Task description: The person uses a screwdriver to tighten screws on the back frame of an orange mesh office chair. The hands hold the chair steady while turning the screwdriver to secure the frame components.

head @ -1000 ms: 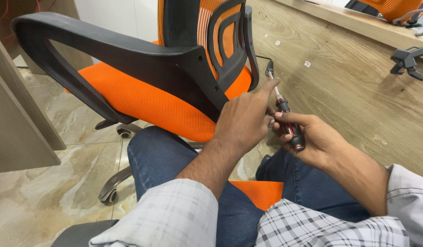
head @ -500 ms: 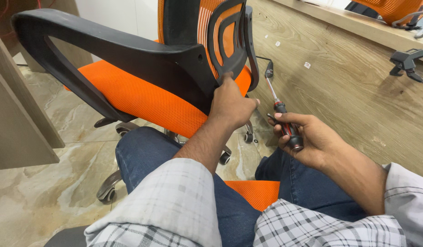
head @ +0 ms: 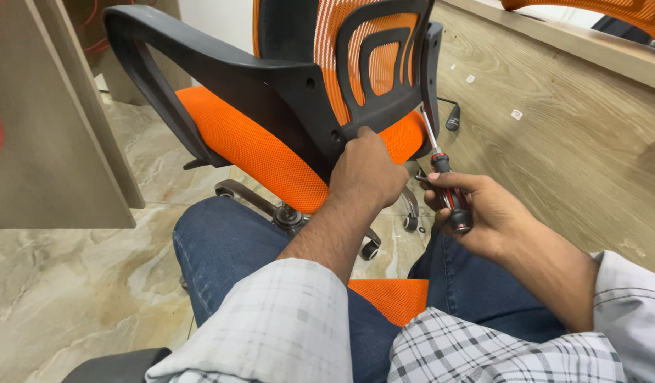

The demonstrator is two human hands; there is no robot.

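Note:
An office chair with an orange mesh seat (head: 256, 152) and a black plastic back frame (head: 384, 71) stands in front of my knees. My left hand (head: 366, 174) is closed against the lower edge of the black back frame, near a screw hole. My right hand (head: 476, 209) grips a screwdriver (head: 446, 188) with a red-and-black handle; its metal shaft points up toward the frame's right edge. Whether the tip touches the frame I cannot tell. A small dark piece shows by the right fingers.
The chair's black armrest (head: 164, 64) arches at the left. A wooden panel (head: 51, 128) stands at the left on a marble floor (head: 72, 284). A light wood surface (head: 568, 120) rises on the right. Chrome legs with casters (head: 370, 248) sit below the seat.
My left hand left the screwdriver and moved left onto the chair's back frame. The right hand with the screwdriver stayed near the frame's right edge.

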